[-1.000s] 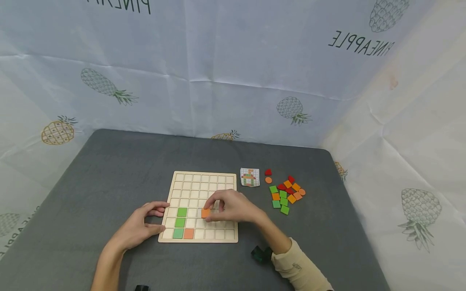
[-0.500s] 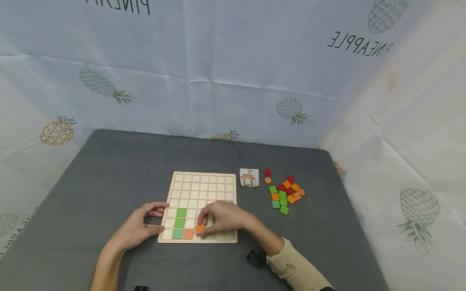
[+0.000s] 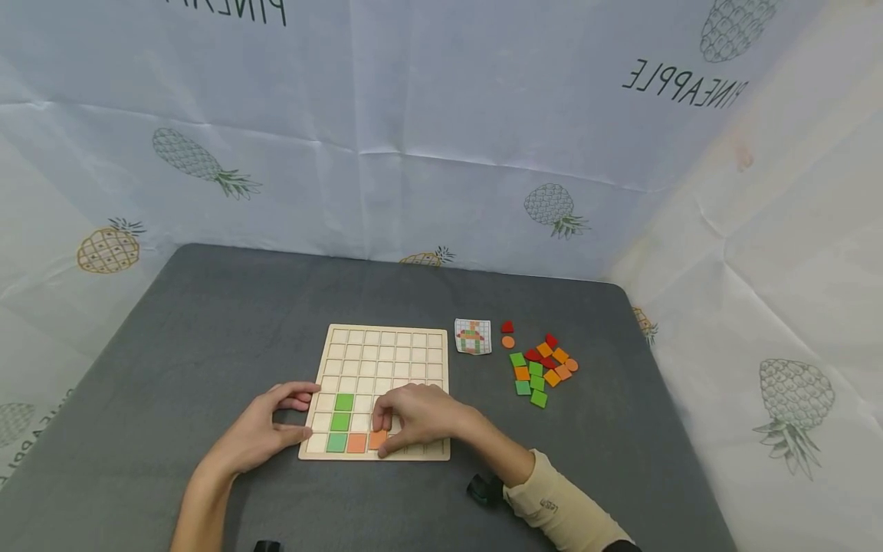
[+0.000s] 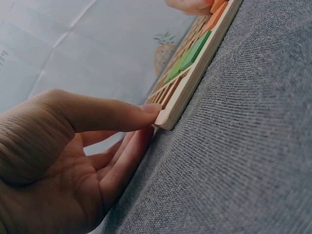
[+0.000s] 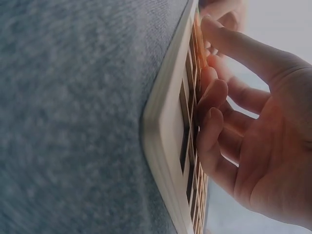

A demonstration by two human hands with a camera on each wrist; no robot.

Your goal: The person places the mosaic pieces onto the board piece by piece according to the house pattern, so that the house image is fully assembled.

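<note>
A square wooden grid board [image 3: 386, 337] lies on the grey table. In its left part, several green tiles [image 3: 341, 422] form a column, with a salmon-orange tile [image 3: 356, 443] beside the lowest one. My right hand [image 3: 421, 418] is over the board's near rows, with thumb and fingertips at the edges of an orange tile [image 3: 377, 439] in the bottom row. Whether this tile is fully seated I cannot tell. My left hand [image 3: 265, 422] rests against the board's left edge, thumb by the near corner. In the left wrist view, the thumb [image 4: 146, 111] touches the rim's top, fingers lower.
Right of the board lies a small pattern card [image 3: 473, 336]. Beyond it are a red piece [image 3: 507, 327], an orange disc [image 3: 508, 342] and a loose pile of green, orange and red pieces [image 3: 536, 376]. A dark object [image 3: 483, 491] is under the right forearm.
My right hand has moved the orange tile towards me and left, down to the bottom row beside the salmon-orange tile. The tile now lies flatter. My left hand stays in place.
</note>
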